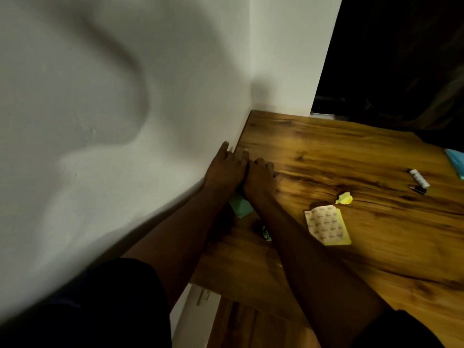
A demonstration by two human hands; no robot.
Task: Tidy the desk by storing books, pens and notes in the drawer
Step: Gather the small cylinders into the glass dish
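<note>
Beyond our dark sleeves point(105, 310), left hand point(226, 168) lies straight-fingered at the wall point(150, 71), right hand point(259, 178) curled, its hold unclear; we should pinch the green note point(241, 206) under our wrists by its corner.

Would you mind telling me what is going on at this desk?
A person is tidying a wooden desk. The left hand and right hand are side by side at its wall-side edge, just beyond a green note; whether they hold anything is unclear. A crumpled yellow note, a yellow pad and a white tube lie on the desk, not yet stored.
</note>
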